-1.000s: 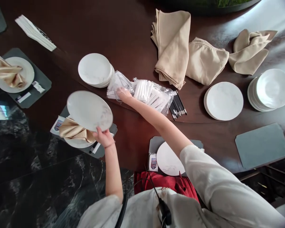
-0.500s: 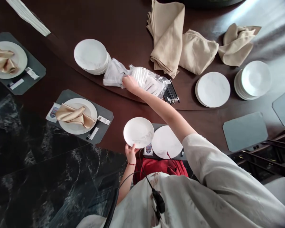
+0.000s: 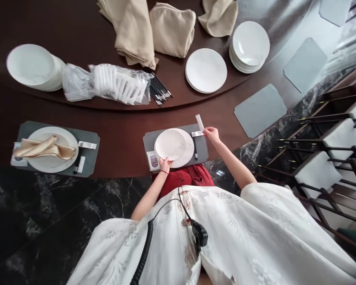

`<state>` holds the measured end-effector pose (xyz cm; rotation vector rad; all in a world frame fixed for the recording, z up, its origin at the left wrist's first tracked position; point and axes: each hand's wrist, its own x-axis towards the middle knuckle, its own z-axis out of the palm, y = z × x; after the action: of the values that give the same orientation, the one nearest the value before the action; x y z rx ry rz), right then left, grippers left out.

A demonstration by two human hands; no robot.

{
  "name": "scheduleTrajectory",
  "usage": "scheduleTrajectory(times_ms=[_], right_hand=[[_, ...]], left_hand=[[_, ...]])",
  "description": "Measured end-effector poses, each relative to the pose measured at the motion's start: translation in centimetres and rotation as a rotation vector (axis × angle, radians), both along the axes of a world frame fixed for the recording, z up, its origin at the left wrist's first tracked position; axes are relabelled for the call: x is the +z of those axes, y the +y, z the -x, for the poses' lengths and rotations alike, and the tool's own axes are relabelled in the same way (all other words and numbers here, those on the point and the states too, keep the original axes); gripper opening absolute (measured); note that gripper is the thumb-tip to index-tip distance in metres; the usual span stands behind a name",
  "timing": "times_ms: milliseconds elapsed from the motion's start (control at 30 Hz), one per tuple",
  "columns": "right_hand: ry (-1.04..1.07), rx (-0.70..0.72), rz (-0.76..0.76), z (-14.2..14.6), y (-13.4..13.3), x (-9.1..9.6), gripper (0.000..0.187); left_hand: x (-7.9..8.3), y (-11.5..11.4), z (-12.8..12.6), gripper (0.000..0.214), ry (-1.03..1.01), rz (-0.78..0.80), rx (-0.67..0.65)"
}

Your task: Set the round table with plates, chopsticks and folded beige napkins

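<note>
The left hand (image 3: 165, 164) grips with its fingers the near rim of the small plate (image 3: 169, 144) atop the big plate (image 3: 190, 147) on the mat (image 3: 202, 152), while the right hand (image 3: 212, 134) pinches a white packet (image 3: 199, 121) at the mat's far right corner.

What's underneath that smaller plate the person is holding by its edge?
A larger white plate lies under the small plate held by the left hand, on a grey placemat. Only its right rim shows; the rest is covered.
</note>
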<state>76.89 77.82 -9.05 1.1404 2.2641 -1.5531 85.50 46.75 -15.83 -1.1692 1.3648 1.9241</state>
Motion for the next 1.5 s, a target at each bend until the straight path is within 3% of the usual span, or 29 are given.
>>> scheduleTrajectory(times_ms=[67,133,267,400,633,800,967,1067,1167,1333,1500], right_hand=[[-0.086,-0.036,0.042,-6.0,1.2,-1.3,0.011],[-0.173,-0.040,0.104,-10.2,0.9,-2.7,0.010],[-0.300,0.004,0.193,-14.2,-1.1,-5.2,0.009],[-0.349,0.117,0.131,-14.9,-2.0,-6.5,0.012],[-0.327,0.571,-0.147,-14.4,-1.1,-7.1,0.018],[-0.343,0.842,-0.313,-13.0,-1.1,-6.7,0.018],[-0.466,1.083,-0.333,-11.0,-1.0,-6.2,0.026],[-0.511,1.222,-0.380,-8.0,-1.3,-5.6,0.031],[-0.457,1.309,-0.428,-2.3,-2.8,-3.9,0.034],[-0.169,1.247,-0.515,12.0,-9.1,0.9,0.030],[0.042,1.171,-0.690,27.9,-17.5,5.0,0.032]], left_hand=[[-0.9,0.9,-0.7,0.030,0.032,0.092,-0.052],[-1.6,1.6,-1.5,0.029,0.069,0.193,-0.096],[-2.3,2.5,-2.5,0.029,0.079,0.414,-0.165],[-2.4,2.0,-2.7,0.022,0.008,0.568,-0.309],[-2.3,-0.2,-3.1,0.031,-0.056,0.649,-0.577],[-2.5,-0.9,-3.4,0.035,-0.065,0.657,-0.625],[-2.2,-1.1,-3.9,0.031,-0.056,0.638,-0.605],[-1.4,-1.2,-3.9,0.029,-0.056,0.631,-0.615],[-0.2,-1.3,-3.6,0.032,-0.073,0.678,-0.721],[1.6,-1.6,-3.3,0.036,-0.107,0.763,-0.877],[2.0,-2.4,-3.2,0.043,-0.147,0.704,-0.942]])
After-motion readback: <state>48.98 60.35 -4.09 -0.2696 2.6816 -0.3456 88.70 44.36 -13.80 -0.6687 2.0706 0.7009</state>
